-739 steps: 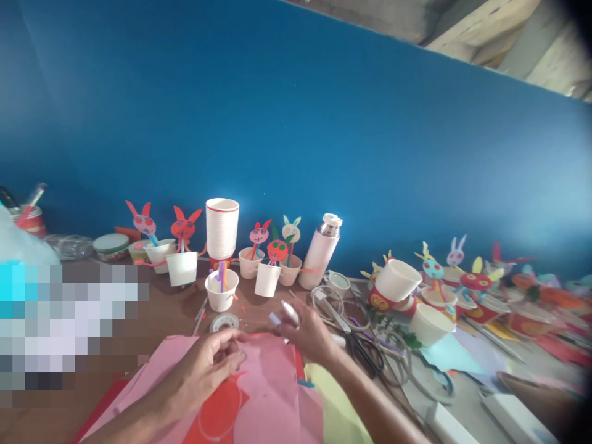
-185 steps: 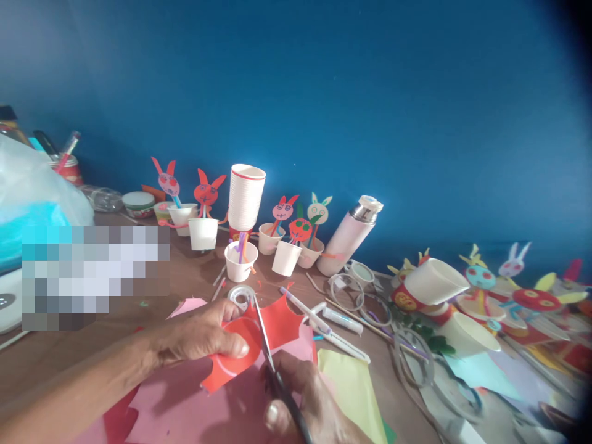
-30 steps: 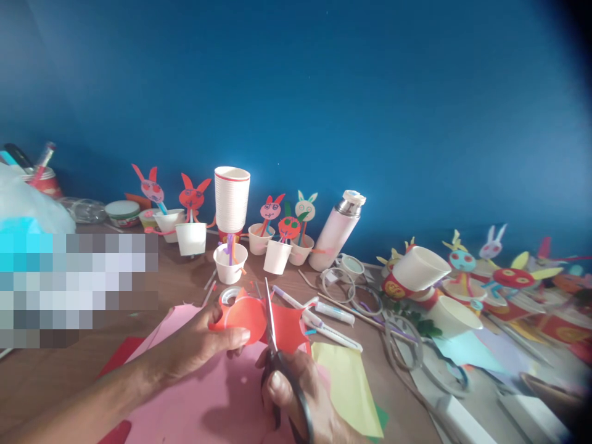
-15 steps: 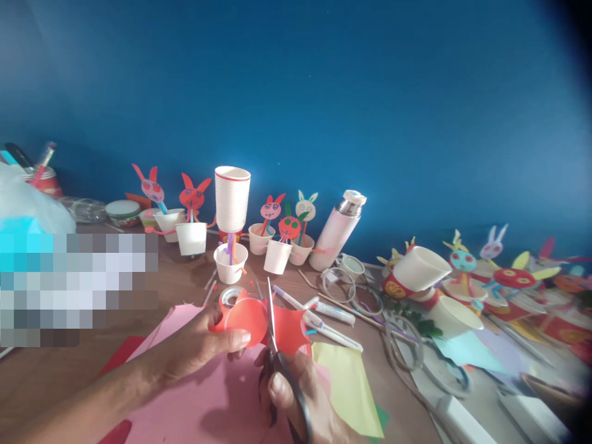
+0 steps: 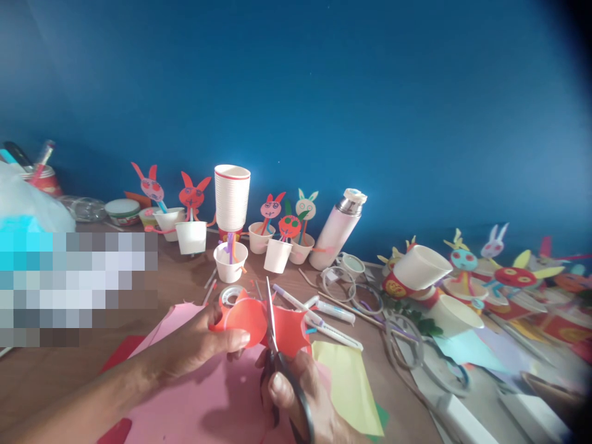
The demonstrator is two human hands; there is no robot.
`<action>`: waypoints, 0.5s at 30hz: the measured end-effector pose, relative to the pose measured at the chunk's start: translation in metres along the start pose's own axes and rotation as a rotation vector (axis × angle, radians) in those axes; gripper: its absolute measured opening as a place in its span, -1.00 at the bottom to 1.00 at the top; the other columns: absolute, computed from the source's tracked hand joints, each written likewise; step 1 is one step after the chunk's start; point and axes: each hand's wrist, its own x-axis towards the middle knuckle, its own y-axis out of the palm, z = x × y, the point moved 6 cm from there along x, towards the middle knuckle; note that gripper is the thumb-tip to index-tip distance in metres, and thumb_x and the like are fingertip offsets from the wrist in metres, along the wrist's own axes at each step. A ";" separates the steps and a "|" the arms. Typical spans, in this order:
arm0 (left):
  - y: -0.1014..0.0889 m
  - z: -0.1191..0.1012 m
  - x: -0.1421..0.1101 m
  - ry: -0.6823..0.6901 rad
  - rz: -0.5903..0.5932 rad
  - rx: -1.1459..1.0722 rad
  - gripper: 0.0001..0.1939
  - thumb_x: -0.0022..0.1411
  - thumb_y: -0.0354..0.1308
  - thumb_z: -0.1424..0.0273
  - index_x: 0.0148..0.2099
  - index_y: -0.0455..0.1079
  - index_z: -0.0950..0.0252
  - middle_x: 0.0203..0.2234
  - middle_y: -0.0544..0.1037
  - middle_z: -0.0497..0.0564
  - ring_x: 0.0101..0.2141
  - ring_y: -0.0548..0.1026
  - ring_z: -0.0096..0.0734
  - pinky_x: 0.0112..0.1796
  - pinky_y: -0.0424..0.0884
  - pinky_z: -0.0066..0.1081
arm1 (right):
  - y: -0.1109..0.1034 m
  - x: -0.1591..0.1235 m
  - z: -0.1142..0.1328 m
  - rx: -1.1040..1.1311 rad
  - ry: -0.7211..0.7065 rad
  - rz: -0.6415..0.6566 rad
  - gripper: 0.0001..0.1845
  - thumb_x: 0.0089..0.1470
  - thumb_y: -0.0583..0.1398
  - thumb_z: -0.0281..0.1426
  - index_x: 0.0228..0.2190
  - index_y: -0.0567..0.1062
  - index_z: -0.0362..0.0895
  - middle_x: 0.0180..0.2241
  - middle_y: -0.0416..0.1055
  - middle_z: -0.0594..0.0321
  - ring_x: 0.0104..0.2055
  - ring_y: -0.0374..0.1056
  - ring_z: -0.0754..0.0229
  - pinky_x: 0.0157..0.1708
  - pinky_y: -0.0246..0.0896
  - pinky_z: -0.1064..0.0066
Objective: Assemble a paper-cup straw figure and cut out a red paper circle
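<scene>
My left hand (image 5: 217,333) pinches the left part of a red-orange sheet of paper (image 5: 243,320), thumb on top. In my right hand (image 5: 300,388) is a pair of scissors (image 5: 271,320) with black handles, blades pointing up and away from me across the paper. The blades look close together, and a rounded edge of the paper lies just left of them. Under both hands is a large pink sheet (image 5: 194,401). Beyond the paper lies a roll of tape (image 5: 230,296), partly covered by it.
Paper cups with rabbit-faced figures (image 5: 192,237) line the wall, beside a stack of cups (image 5: 232,197) and a leaning pink flask (image 5: 336,231). Right of my hands lie pens (image 5: 333,333), yellow paper (image 5: 351,382) and cables (image 5: 402,351). More cup figures (image 5: 513,283) stand far right.
Both hands, the paper and the scissors stay in nearly the same place. Only a very slight shift in the scissors and right-hand fingers shows.
</scene>
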 end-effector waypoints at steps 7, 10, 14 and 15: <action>0.000 -0.001 0.001 -0.021 -0.007 0.005 -0.82 -0.15 0.09 0.22 -0.62 0.27 0.20 -0.67 0.40 -0.07 -0.52 0.38 -0.28 -0.40 0.33 -0.34 | -0.001 -0.002 0.002 -0.014 0.046 0.005 -0.50 0.09 0.10 -0.01 -0.27 0.41 -0.24 -0.59 0.16 0.33 -0.58 0.10 0.34 -0.58 0.01 0.53; 0.000 -0.001 0.001 0.002 -0.009 0.000 -0.83 -0.14 0.10 0.23 -0.60 0.26 0.20 -0.66 0.39 -0.08 -0.51 0.38 -0.29 -0.39 0.32 -0.34 | -0.002 -0.003 0.001 -0.018 0.046 -0.003 -0.51 0.09 0.10 -0.02 -0.30 0.40 -0.23 -0.60 0.17 0.33 -0.57 0.13 0.33 -0.58 -0.01 0.53; -0.003 0.003 0.002 -0.007 -0.035 -0.020 -0.83 -0.16 0.12 0.22 -0.55 0.26 0.19 -0.66 0.36 -0.11 -0.51 0.37 -0.31 -0.38 0.30 -0.35 | -0.004 -0.005 0.000 -0.045 0.108 0.009 -0.53 0.11 0.10 -0.03 -0.32 0.39 -0.24 -0.58 0.17 0.33 -0.55 0.13 0.33 -0.53 0.02 0.52; -0.004 0.005 0.002 -0.026 -0.045 -0.022 -0.82 -0.16 0.12 0.21 -0.55 0.26 0.19 -0.65 0.36 -0.11 -0.51 0.37 -0.30 -0.38 0.30 -0.35 | -0.005 -0.006 -0.001 -0.047 0.115 0.011 -0.53 0.10 0.10 -0.03 -0.33 0.39 -0.23 -0.57 0.17 0.32 -0.54 0.13 0.33 -0.53 0.02 0.52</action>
